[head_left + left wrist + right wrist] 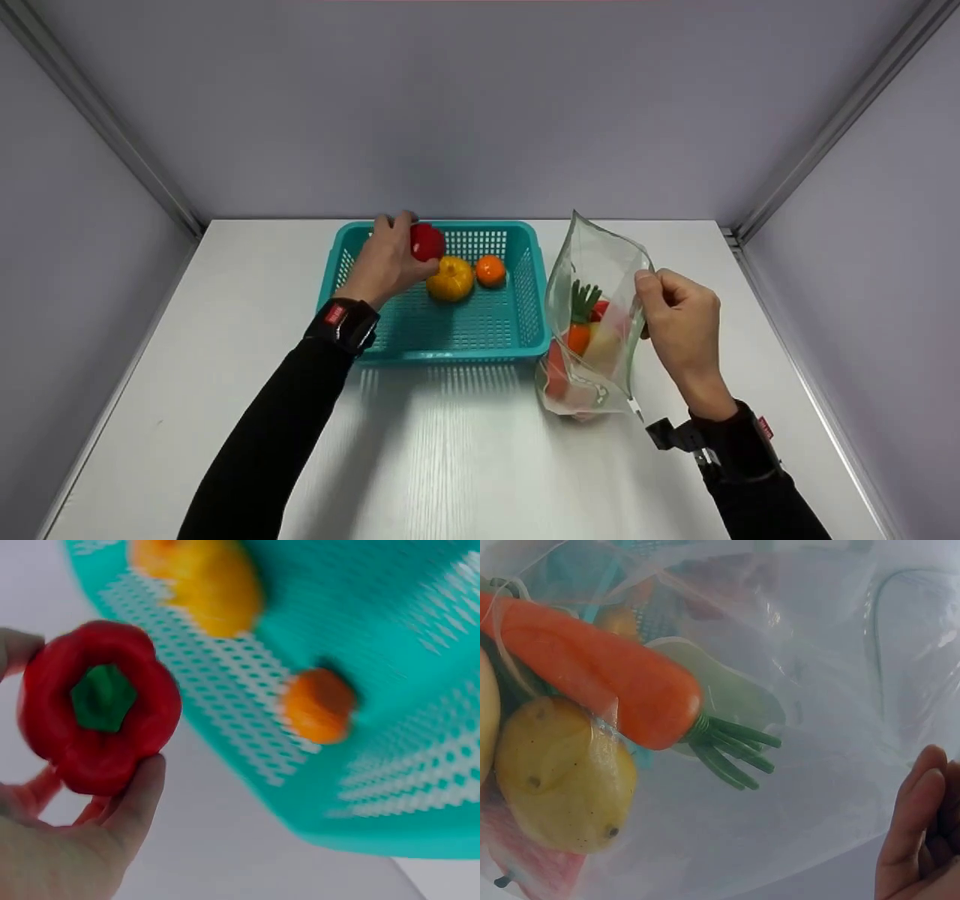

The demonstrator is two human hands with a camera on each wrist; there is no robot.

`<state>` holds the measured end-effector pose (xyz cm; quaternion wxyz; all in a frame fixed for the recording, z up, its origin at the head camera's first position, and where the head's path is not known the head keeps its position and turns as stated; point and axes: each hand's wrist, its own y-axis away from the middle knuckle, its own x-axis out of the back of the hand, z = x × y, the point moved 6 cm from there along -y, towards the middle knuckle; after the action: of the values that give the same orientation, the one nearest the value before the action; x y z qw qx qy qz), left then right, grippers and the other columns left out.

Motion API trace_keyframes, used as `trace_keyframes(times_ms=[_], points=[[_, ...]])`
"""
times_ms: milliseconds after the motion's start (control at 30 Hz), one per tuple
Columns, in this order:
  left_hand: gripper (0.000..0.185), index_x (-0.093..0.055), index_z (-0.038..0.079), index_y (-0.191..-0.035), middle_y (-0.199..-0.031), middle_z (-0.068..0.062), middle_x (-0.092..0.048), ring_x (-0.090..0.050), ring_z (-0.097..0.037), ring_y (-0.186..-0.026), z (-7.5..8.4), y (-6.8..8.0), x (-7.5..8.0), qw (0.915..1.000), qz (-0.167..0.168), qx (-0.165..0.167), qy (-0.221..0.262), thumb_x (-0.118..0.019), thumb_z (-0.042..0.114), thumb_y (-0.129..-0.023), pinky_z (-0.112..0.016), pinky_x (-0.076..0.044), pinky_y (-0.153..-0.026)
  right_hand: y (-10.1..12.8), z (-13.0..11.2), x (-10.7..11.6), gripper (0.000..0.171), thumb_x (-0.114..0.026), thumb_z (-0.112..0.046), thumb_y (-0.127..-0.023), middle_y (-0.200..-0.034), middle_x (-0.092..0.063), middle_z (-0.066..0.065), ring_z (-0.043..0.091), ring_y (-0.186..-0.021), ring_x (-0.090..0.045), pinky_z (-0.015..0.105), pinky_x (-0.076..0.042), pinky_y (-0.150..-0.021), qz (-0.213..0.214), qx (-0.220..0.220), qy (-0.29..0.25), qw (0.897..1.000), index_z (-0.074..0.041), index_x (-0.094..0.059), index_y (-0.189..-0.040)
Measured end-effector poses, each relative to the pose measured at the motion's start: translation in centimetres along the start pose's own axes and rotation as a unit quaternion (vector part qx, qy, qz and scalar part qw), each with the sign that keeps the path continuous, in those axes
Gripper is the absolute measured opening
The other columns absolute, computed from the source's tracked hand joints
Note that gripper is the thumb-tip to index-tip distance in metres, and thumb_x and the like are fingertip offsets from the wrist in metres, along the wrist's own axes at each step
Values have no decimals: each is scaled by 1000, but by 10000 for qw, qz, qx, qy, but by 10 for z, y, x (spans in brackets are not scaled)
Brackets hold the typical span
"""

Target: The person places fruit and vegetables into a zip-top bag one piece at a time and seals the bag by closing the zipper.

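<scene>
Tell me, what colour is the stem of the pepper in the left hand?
Green; the pepper itself is red. The left wrist view shows it best.

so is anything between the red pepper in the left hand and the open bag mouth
Only the teal basket's right wall lies between the red pepper, gripped by the left hand, and the clear bag. The right hand pinches the bag's edge, holding its mouth open. Nothing else visible blocks the way.

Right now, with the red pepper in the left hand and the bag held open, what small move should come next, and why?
Probably carry the red pepper right toward the bag. The left hand already grips it above the basket, and the right hand pinches the bag's rim, holding its mouth open and upright.
</scene>
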<state>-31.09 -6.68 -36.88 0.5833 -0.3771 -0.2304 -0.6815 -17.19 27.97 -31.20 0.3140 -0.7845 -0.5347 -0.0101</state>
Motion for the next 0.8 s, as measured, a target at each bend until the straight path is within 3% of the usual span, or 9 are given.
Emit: trace_keyframes(times_ms=[200,367,467,800], points=[[71,-44,4,-146,-138,-20,-46,-55,-35,-122,47,8,12,9965,568,-500,364,-80,25,-89,-45,-55,-99,0,0,-2,48,-63,-18,-103,-50,-51,-2,13,-39,-53,20,-46,-40,10,-18,-29,10000,-1,-53,-59],[71,-45,5,-145,-138,-17,-47,-54,-32,-125,81,22,20,9884,978,-965,655,-82,21,-87,-42,-56,-99,0,0,-3,48,-63,-18,-103,-50,-50,-3,19,-39,-54,20,-46,-40,-6,6,-13,10000,-2,-53,-59],[71,-45,6,-145,-139,-16,-47,-54,-31,-127,100,30,24,9831,1168,-1186,761,-82,20,-87,-41,-56,-98,0,0,-2,48,-63,-18,-103,-50,-51,-2,15,-39,-53,20,-46,-40,4,12,-37,10000,-2,-53,-59],[67,-50,3,-142,-136,-16,-50,-58,-29,-125,148,54,29,9670,1388,-1873,1030,-84,20,-86,-35,-57,-96,-1,0,-1,48,-64,-18,-103,-51,-52,-2,9,-39,-52,19,-46,-40,52,-15,-17,10000,-2,-54,-59]])
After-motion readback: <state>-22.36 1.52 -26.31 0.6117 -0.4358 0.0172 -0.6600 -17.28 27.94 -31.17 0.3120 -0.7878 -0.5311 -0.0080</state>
